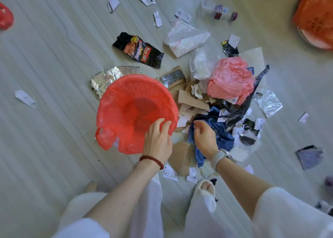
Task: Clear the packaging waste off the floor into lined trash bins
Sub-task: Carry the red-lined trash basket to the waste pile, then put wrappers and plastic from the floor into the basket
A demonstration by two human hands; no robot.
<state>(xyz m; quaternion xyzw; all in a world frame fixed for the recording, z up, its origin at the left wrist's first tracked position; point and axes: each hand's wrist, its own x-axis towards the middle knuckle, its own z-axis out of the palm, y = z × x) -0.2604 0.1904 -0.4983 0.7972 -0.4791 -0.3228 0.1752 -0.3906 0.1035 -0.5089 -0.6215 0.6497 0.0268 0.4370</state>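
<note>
Gripping the rim of the red-lined bin (133,110), the left hand (157,138) is curling its fingers over the edge. Just beside it, the right hand (204,136) is pinching blue plastic wrap (219,135) from the pile.

Print on the black snack wrapper (138,50) is too blurred to read.

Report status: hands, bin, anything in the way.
Left hand grips rim of red-lined bin. Right hand pinches blue bag in the waste pile. Bin looks empty. Cardboard lies between bin and feet.
</note>
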